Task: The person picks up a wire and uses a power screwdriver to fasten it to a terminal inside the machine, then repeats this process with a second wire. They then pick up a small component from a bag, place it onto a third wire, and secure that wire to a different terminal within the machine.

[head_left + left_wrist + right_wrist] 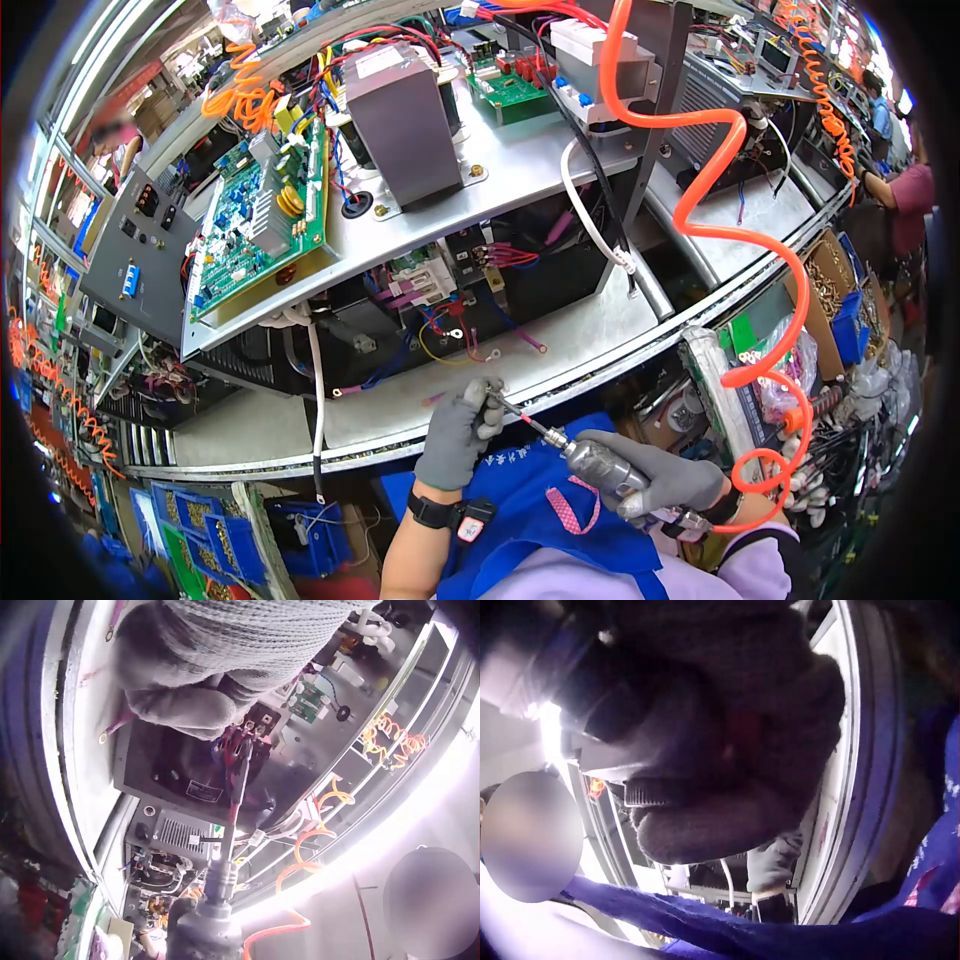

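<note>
Metal workbench (250,432), right hand (668,474) clamped round power driver (604,468), left hand (458,432) curled at bit (528,419), hold unclear

I read the head view from above the person's lap: wide, fisheye-curved, facing forward and down over the blue apron (530,510) to the surface (250,435) and the open chassis (405,130) beyond. My left wrist view sits close to the left fingers (187,709) at its top and is rolled — the surface's edge runs up its left side. My right wrist view is very near; the dark right fingers (705,832) block its middle. Head and left wrist share the power driver (605,468); all three share the left fingers.
</note>
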Tool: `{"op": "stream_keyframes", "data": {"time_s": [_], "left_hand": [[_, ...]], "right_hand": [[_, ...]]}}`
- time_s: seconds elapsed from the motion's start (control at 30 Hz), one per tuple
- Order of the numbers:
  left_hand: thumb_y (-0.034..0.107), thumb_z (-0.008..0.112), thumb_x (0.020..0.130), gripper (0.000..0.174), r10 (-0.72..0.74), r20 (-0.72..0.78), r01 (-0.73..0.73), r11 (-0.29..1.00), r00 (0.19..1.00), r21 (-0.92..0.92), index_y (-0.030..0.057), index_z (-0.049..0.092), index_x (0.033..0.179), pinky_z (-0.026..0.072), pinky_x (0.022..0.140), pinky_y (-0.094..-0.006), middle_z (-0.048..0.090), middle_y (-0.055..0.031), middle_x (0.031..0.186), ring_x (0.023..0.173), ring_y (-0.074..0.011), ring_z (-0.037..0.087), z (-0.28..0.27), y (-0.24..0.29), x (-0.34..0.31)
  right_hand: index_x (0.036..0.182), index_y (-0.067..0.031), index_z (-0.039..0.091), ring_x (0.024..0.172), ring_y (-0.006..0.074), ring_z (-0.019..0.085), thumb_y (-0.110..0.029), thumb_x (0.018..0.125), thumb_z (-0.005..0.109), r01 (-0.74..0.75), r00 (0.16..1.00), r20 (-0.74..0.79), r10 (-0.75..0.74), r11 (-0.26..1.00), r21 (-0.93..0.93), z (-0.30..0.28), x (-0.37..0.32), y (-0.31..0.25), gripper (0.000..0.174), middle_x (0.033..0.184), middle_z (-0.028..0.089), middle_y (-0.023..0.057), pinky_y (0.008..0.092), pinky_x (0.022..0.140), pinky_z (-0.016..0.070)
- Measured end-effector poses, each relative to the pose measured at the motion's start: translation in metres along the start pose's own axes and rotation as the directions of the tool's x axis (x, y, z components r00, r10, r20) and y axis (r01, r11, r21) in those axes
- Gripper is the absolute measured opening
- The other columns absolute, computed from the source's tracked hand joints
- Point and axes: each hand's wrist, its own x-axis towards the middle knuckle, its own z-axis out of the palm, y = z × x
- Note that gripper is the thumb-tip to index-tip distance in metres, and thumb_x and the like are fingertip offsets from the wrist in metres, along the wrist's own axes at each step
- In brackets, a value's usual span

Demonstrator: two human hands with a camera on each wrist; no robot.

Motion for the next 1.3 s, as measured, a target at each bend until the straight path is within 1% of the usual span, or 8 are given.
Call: {"op": "stream_keyframes", "data": {"time_s": [0.4,0.63,0.7,0.77,0.87,0.97,1.07,1.3], "left_hand": [[0.036,0.061,0.097,0.039,0.084,-0.135,-0.046,0.964,0.987,0.263,-0.0026,0.063,0.105,0.0344,0.051,-0.0206,0.056,-0.0019,0.073,0.058,-0.0069,0.045,-0.035,-0.019,-0.049],[0.035,0.057,0.1,0.038,0.1,-0.172,-0.029,0.927,0.98,0.374,-0.0017,0.065,0.107,0.043,0.056,-0.0221,0.058,-0.002,0.076,0.06,-0.0075,0.052,-0.043,-0.006,-0.041],[0.029,0.063,0.091,0.03,0.457,-0.155,-0.153,0.568,0.876,0.809,0.0013,0.067,0.101,0.0483,0.062,-0.0338,0.063,-0.0091,0.079,0.065,-0.0213,0.059,-0.063,-0.005,-0.021],[0.025,0.065,0.084,0.026,0.644,0.141,-0.021,-0.191,0.752,0.981,0.0035,0.068,0.098,0.0499,0.067,-0.0412,0.066,-0.0143,0.087,0.074,-0.0305,0.063,-0.088,0.002,-0.005],[0.021,0.065,0.076,0.022,0.666,0.202,0.083,-0.37,0.718,0.925,0.0063,0.068,0.092,0.0482,0.075,-0.0486,0.065,-0.0188,0.099,0.092,-0.0399,0.059,-0.101,-0.002,0.011],[0.021,0.067,0.075,0.023,0.594,0.084,0.112,-0.285,0.8,0.952,0.0072,0.067,0.094,0.0473,0.079,-0.0498,0.064,-0.0177,0.105,0.101,-0.0379,0.057,-0.115,-0.009,0.016],[0.015,0.068,0.078,0.02,0.664,0.169,0.076,-0.324,0.728,0.943,0.0073,0.065,0.096,0.0482,0.076,-0.0491,0.064,-0.0174,0.1,0.094,-0.0378,0.06,-0.095,0.003,-0.002],[0.005,0.066,0.085,0.015,0.864,0.323,-0.347,-0.188,0.387,0.919,0.0038,0.066,0.1,0.0509,0.072,-0.0385,0.066,-0.0166,0.091,0.081,-0.0352,0.064,0.019,0.061,0.013]], "right_hand": [[0.156,-0.0089,0.008,0.07,0.0143,0.052,-0.014,0.075,0.079,-0.334,0.934,0.252,0.253,0.868,0.367,-0.004,0.019,0.013,0.108,0.118,0.045,0.0112,0.0267,0.055,0.0469],[0.155,-0.0055,0.011,0.066,0.0176,0.055,-0.019,0.074,0.079,-0.169,0.984,0.1,0.148,0.951,0.259,0.006,0.02,0.01,0.106,0.112,0.049,0.0131,0.027,0.055,0.0464],[0.155,-0.0054,0.011,0.069,0.0183,0.057,-0.018,0.073,0.078,-0.107,0.992,0.096,0.087,0.969,0.223,0.003,0.02,0.012,0.107,0.112,0.05,0.0137,0.0282,0.056,0.0481],[0.155,-0.0057,0.011,0.07,0.0191,0.057,-0.016,0.072,0.079,-0.039,0.999,0.037,0.03,0.964,0.264,0.005,0.017,0.01,0.108,0.113,0.05,0.014,0.0302,0.058,0.0496],[0.155,-0.0061,0.011,0.071,0.0199,0.058,-0.016,0.07,0.08,0.014,1.0,-0.012,-0.011,0.962,0.274,0.003,0.014,0.012,0.11,0.113,0.049,0.0141,0.0322,0.059,0.0507],[0.156,-0.0111,0.011,0.071,0.0179,0.056,-0.014,0.072,0.078,0.042,0.999,-0.031,-0.035,0.97,0.24,0.004,0.01,0.004,0.107,0.099,0.051,0.0133,0.0318,0.058,0.049],[0.156,-0.0133,0.012,0.074,0.0173,0.056,-0.011,0.071,0.076,0.085,0.995,-0.072,-0.07,0.965,0.247,0.006,0.004,-0.005,0.106,0.098,0.052,0.013,0.0318,0.058,0.0483],[0.156,-0.0082,0.009,0.065,0.0187,0.055,-0.02,0.069,0.081,0.279,0.954,-0.171,-0.244,0.935,0.22,0.014,0.022,-0.025,0.113,0.103,0.052,0.0151,0.0322,0.056,0.0483]]}}
